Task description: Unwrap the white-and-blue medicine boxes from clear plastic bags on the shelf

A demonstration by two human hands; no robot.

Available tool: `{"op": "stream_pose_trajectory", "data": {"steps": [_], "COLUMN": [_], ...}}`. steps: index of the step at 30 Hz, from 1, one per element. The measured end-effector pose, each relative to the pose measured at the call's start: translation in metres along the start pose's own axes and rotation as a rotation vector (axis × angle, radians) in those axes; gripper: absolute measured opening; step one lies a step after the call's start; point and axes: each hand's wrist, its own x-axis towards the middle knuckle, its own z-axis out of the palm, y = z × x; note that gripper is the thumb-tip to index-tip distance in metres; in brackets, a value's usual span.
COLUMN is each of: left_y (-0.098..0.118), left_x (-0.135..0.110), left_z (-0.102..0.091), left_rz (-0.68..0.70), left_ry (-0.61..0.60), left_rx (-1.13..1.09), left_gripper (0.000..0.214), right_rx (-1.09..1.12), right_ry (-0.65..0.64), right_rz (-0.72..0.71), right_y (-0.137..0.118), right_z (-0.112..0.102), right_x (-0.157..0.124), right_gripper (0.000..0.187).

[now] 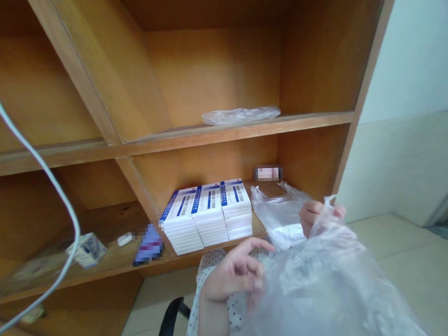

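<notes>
A large translucent plastic bag (325,282) fills the lower right, bulging and blurred in places; its contents cannot be made out. My right hand (315,216) is closed around the gathered top of this bag, near its handle loop. At the bag's left side is my left hand (239,274), index finger stretched out and apart from the other, loosely bent fingers; no grip on anything shows. Behind the hands, a second plastic bag (280,210) lies on the lower shelf. Left of it stand three stacks of white and blue boxes (207,213), side by side.
Another clear plastic bag (242,115) lies flat on the upper shelf (171,140). The left compartment holds a small white box (87,250), a small white object (125,238) and a blurred-out purple item (150,244). A white cable (64,195) hangs in front. A black chair armrest (170,319) is below.
</notes>
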Motion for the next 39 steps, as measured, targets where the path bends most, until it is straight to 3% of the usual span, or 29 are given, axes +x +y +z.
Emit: {"op": "stream_pose_trajectory", "data": {"steps": [2, 4, 7, 10, 12, 16, 20, 22, 25, 31, 36, 39], "left_y": [0.005, 0.003, -0.007, -0.014, -0.015, -0.012, -0.022, -0.032, -0.046, -0.057, -0.063, -0.067], "left_x": [0.006, 0.014, 0.023, 0.028, 0.030, 0.036, 0.050, 0.058, 0.070, 0.091, 0.101, 0.104], "left_z": [0.004, 0.008, 0.008, 0.008, 0.009, 0.016, 0.014, 0.009, 0.001, -0.009, -0.013, -0.013], "left_rz": [-0.175, -0.294, -0.382, -0.368, -0.360, -0.385, -0.248, -0.116, -0.006, 0.054, 0.031, 0.026], "left_ry": [0.155, 0.237, 0.254, 0.389, 0.448, 0.434, 0.578, 0.659, 0.730, 0.781, 0.844, 0.889], "left_rx": [0.198, 0.398, 0.676, 0.957, 1.068, 1.146, 1.186, 1.194, 1.196, 1.198, 1.208, 1.223], "left_gripper": [0.032, 0.033, 0.047, 0.037, 0.036, 0.062, 0.080, 0.081, 0.082, 0.079, 0.077, 0.075], "right_rx": [0.211, 0.245, 0.007, -0.359, -0.682, -1.413, -1.843, -1.901, -1.949, -2.089, -2.109, -2.083], "right_ry": [-0.234, -0.293, -0.091, 0.060, 0.153, 0.350, 0.460, 0.465, 0.402, 0.365, 0.375, 0.357], "right_rz": [-0.178, -0.179, 0.101, 0.448, 0.598, 0.727, 0.791, 0.761, 0.705, 0.726, 0.833, 0.901], "right_y": [-0.009, -0.021, -0.048, -0.082, -0.098, -0.100, -0.089, -0.089, -0.093, -0.093, -0.087, -0.082], "right_z": [-0.003, -0.001, 0.010, 0.031, 0.045, 0.056, 0.030, 0.011, -0.011, -0.032, -0.039, -0.043], "right_x": [-0.003, -0.007, -0.014, -0.013, -0.009, 0.001, 0.005, 0.007, 0.010, 0.019, 0.028, 0.034], "right_gripper": [0.041, 0.036, 0.039, 0.040, 0.041, 0.054, 0.040, 0.034, 0.049, 0.087, 0.092, 0.084]}}
